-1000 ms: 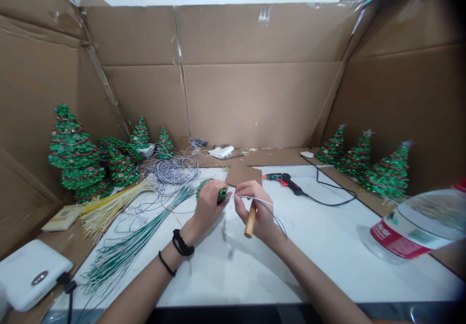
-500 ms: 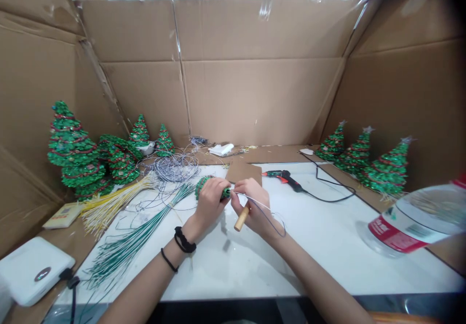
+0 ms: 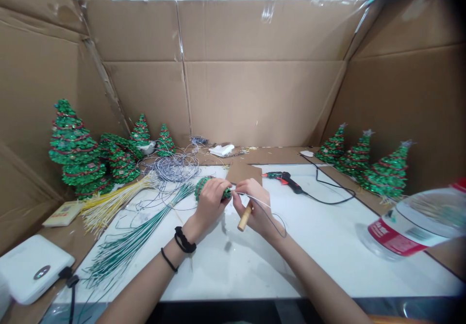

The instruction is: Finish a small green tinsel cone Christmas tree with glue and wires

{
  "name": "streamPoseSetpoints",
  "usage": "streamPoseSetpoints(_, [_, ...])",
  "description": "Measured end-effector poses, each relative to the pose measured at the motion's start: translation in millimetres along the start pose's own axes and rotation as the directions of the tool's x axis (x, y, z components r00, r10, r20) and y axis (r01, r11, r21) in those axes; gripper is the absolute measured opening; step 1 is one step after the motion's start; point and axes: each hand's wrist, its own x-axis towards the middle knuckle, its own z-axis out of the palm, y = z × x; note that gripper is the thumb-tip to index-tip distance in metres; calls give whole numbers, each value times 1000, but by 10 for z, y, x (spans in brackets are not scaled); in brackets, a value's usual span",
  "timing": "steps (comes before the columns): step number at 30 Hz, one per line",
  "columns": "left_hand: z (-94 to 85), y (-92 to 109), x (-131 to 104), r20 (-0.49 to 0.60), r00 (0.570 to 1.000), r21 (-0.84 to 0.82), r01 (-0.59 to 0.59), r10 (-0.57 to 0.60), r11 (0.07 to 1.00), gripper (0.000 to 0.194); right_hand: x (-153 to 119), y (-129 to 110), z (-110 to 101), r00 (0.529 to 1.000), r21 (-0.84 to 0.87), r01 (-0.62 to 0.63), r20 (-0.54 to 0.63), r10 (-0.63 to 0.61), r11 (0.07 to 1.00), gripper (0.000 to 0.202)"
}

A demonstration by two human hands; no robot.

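green and glittery, the small tree (image 3: 202, 187) lies on its side in my left hand (image 3: 211, 200), just on the near side of the brown card (image 3: 244, 173). left fingers: curled closely over it, one end facing my other hand. right hand (image 3: 257, 204): also nearer me than the card, thumb and fingertips pinched narrow on a white strand (image 3: 259, 201), with a wooden handle (image 3: 245, 218) held against the palm, blunt end towards me. a grey wire (image 3: 279, 224) curves by my right wrist. whether the handle's tip touches the tree is hidden by my fingers; i cannot tell.

right of the card: glue gun (image 3: 286, 180), nozzle just beside the card's edge; well beyond it, three star-topped trees (image 3: 389, 171); nearer me, a clear bottle (image 3: 411, 224) with a red and white label.

left of the card: tangled wire (image 3: 174, 168); green strands (image 3: 133, 239) fanned towards me; yellow strands (image 3: 109, 205) farther left. well apart, a tall tree (image 3: 74, 152) stands upright.

behind the card: crumpled white paper (image 3: 222, 150).
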Motion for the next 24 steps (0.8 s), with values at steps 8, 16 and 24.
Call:
streamPoseSetpoints(8, [6,-14,-15,0,1000,0,-9,9,1000,17,6,-4,8,1000,25,-15,-14,15,1000,13])
streamPoseSetpoints(16, [9,-12,-7,-32,999,0,-38,37,999,15,28,-13,7,999,21,2,-35,-2,1000,11])
streamPoseSetpoints(24, [-5,5,6,-26,999,-6,-46,46,999,16,59,-41,-12,985,-104,171,57,-166,980,12])
